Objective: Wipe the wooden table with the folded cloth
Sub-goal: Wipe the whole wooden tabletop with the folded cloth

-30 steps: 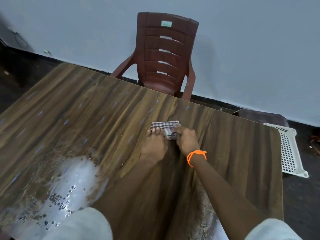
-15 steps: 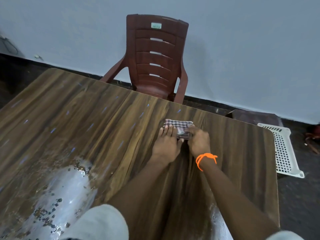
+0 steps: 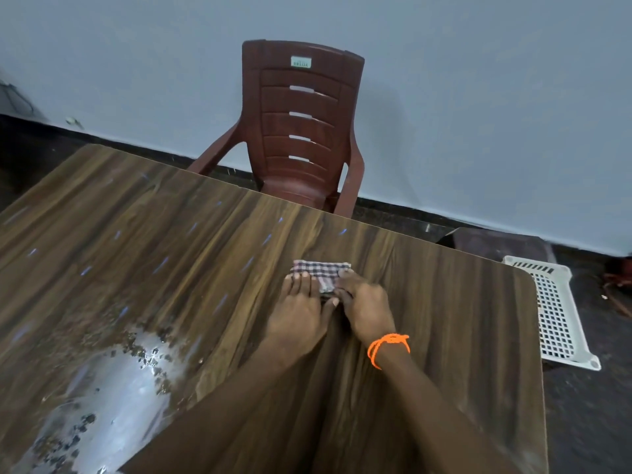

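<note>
A small folded checked cloth (image 3: 321, 270) lies on the wooden table (image 3: 171, 254), a little short of its far edge. My left hand (image 3: 301, 313) lies flat with straight fingers pressing the cloth's left part. My right hand (image 3: 364, 307), with an orange thread band at the wrist, rests beside it with its fingers on the cloth's right near part. Whether the right fingers pinch the fabric is unclear. Most of the cloth's near half is hidden under both hands.
A wet, shiny patch with dark specks (image 3: 113, 381) covers the table's near left. A maroon plastic chair (image 3: 301, 131) stands past the far edge against a pale wall. A white perforated plastic rack (image 3: 554, 309) lies on the dark floor to the right.
Both hands slid the cloth to the right across the table, then a little nearer. The view shifted so the chair sits more central.
</note>
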Action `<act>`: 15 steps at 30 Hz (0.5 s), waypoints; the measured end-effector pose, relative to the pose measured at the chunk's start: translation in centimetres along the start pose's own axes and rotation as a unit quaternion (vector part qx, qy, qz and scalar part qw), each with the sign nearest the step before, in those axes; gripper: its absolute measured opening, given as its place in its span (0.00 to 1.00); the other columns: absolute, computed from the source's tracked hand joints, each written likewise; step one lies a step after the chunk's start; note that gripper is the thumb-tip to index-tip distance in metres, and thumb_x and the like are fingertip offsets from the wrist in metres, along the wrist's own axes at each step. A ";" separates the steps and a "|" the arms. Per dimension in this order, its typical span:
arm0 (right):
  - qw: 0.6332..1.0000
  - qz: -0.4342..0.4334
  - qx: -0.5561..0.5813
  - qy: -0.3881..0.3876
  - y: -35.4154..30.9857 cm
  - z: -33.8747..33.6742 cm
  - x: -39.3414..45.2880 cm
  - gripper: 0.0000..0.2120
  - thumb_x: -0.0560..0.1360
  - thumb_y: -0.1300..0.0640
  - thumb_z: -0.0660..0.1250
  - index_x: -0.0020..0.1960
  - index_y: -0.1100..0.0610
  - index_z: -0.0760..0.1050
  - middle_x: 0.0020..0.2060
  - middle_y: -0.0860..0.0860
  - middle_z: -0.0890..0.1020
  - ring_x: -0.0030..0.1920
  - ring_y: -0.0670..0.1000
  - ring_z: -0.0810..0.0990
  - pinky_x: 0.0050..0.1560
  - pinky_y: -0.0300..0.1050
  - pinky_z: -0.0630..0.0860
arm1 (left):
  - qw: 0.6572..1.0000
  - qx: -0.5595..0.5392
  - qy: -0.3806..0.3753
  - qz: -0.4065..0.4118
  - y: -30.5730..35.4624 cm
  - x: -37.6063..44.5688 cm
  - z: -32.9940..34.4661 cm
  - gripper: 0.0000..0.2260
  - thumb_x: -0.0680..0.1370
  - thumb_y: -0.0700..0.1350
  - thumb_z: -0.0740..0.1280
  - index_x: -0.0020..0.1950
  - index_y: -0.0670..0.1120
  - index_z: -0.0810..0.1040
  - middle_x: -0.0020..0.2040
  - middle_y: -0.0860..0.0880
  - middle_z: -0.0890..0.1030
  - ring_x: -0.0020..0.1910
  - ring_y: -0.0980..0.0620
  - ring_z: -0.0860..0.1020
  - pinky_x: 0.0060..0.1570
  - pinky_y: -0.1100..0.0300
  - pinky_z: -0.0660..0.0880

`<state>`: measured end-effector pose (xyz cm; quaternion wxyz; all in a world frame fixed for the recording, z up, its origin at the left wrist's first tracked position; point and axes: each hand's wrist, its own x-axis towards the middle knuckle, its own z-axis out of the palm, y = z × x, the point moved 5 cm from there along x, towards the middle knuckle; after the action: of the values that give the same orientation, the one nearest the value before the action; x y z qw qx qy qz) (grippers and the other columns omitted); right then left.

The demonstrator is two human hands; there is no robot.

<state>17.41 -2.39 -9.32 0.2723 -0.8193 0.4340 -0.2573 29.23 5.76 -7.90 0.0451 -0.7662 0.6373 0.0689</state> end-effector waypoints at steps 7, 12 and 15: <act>0.992 0.101 -0.071 0.016 2.9 -3.5 5.6 0.08 0.69 0.66 0.67 0.44 0.55 0.80 0.42 0.55 0.85 0.44 0.59 0.82 0.43 0.48 0.78 | 0.998 -0.023 0.003 0.055 2.6 7.7 -1.0 0.28 0.86 0.53 0.49 0.81 0.36 0.55 0.80 0.35 0.60 0.81 0.39 0.56 0.81 0.46 0.46; 0.989 0.127 -0.068 -0.028 2.2 -2.5 10.8 0.11 0.69 0.67 0.64 0.43 0.54 0.79 0.37 0.56 0.82 0.40 0.59 0.79 0.40 0.43 0.75 | 0.999 -0.026 -0.007 0.035 0.3 10.9 -2.2 0.26 0.86 0.51 0.50 0.80 0.36 0.57 0.80 0.36 0.62 0.80 0.40 0.59 0.80 0.45 0.49; 0.993 0.075 -0.066 -0.063 0.4 -1.1 12.1 0.11 0.69 0.67 0.65 0.44 0.55 0.80 0.41 0.55 0.83 0.42 0.57 0.79 0.43 0.41 0.75 | 1.000 -0.020 -0.014 0.008 -1.5 10.4 -2.8 0.22 0.86 0.50 0.53 0.74 0.37 0.68 0.73 0.36 0.72 0.73 0.38 0.69 0.77 0.45 0.58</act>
<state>22.37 -13.13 -6.57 0.2628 -0.8156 0.4918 -0.1545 32.68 -4.52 -6.86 0.0382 -0.7610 0.6411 0.0921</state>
